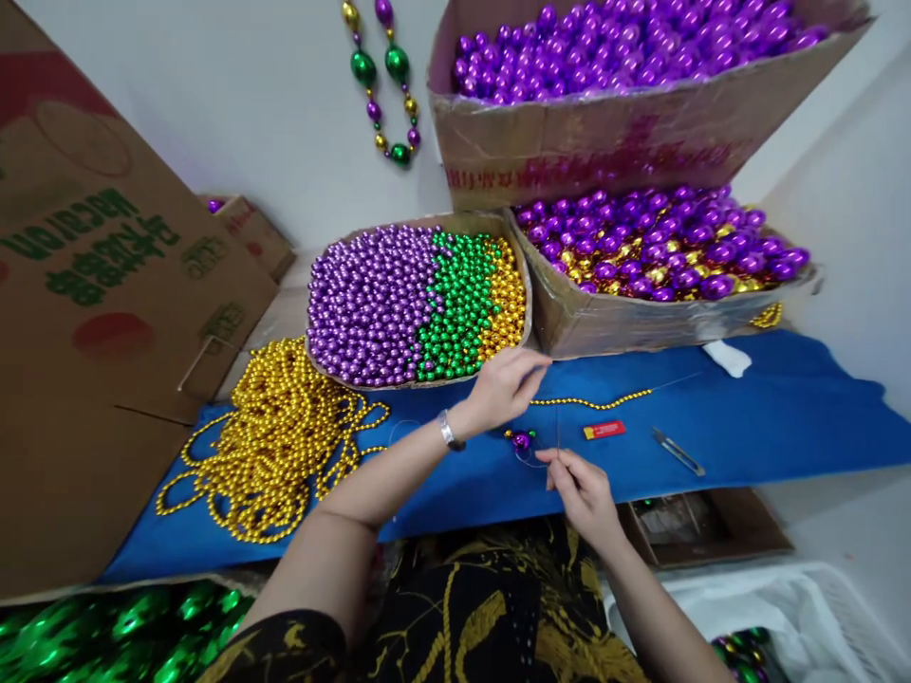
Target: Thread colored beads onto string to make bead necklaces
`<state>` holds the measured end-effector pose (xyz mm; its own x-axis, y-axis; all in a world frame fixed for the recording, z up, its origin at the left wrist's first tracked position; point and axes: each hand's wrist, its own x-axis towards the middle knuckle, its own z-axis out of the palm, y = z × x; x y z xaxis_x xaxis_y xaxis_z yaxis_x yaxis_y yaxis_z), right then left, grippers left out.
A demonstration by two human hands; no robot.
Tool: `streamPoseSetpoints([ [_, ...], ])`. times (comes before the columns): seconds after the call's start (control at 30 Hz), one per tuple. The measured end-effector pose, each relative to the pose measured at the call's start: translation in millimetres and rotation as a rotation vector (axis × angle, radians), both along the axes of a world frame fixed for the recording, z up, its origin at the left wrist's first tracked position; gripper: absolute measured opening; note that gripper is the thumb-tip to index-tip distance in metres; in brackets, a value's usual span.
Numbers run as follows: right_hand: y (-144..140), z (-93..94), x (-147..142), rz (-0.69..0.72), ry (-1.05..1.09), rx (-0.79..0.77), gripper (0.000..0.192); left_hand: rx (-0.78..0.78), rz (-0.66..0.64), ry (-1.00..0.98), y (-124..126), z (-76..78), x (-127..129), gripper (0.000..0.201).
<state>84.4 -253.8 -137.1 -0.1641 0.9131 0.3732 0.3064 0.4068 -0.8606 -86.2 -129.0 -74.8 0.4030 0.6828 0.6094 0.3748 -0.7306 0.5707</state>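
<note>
My left hand (pixel 504 387), a silver band at its wrist, reaches over the blue cloth by the front edge of the bead box. Its thumb and fingers are pinched together; whatever they grip is too small to make out. Lower and to the right, my right hand (pixel 585 495) pinches a thin upright needle (pixel 559 427). Fine thread curves from near those fingers to a small cluster of beads, where a purple bead (pixel 522 441) sits with small green and gold ones. A box of sorted purple, green and gold beads (pixel 455 304) stands just beyond my left hand.
Gold bead strands (pixel 277 436) are heaped at left. A gold bead string (pixel 598 402), a red packet (pixel 604 431) and a cutter knife (pixel 678 452) lie on the blue cloth (pixel 797 408). Behind are boxes of purple beads (pixel 633 57); a finished necklace (pixel 397 63) hangs on the wall.
</note>
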Motion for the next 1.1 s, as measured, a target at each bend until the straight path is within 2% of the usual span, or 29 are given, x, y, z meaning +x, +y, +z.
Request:
streamPoseSetpoints([
  [0.13,1,-1.0,1,-0.035,0.010,-0.018,0.024,0.090,0.094,0.209,88,57.0,40,0.023],
  [0.23,3,-4.0,2,-0.044,-0.014,-0.005,0.026,0.057,0.141,0.491,143,82.5,75,0.027],
  [0.37,4,-9.6,7,-0.056,-0.039,0.025,0.026,-0.042,0.136,0.822,179,95.4,106,0.034],
  [0.47,5,-14.7,9,-0.061,-0.021,0.014,0.026,-0.139,0.066,0.908,190,98.8,116,0.039],
  [0.57,6,-18.3,9,-0.046,0.013,0.011,0.027,-0.172,0.038,0.930,197,99.8,121,0.035],
  [0.77,7,-21.1,10,-0.042,0.020,0.056,0.026,-0.124,0.055,0.884,198,100.0,122,0.033],
  [0.87,7,-21.9,10,-0.044,0.001,0.068,0.027,-0.011,0.041,0.677,183,104.4,104,0.029],
  [0.93,6,-22.1,9,-0.048,-0.023,0.066,0.027,0.057,-0.012,0.442,162,105.6,81,0.029],
  [1.0,5,-22.3,8,-0.049,-0.044,0.067,0.026,0.048,-0.107,0.197,129,101.3,53,0.028],
  [1.07,6,-22.8,5,-0.044,-0.057,0.064,0.026,-0.100,-0.177,-0.037,90,89.3,24,0.026],
  [1.1,6,-23.2,4,-0.040,-0.062,0.058,0.026,-0.235,-0.192,-0.160,69,80.3,9,0.026],
])
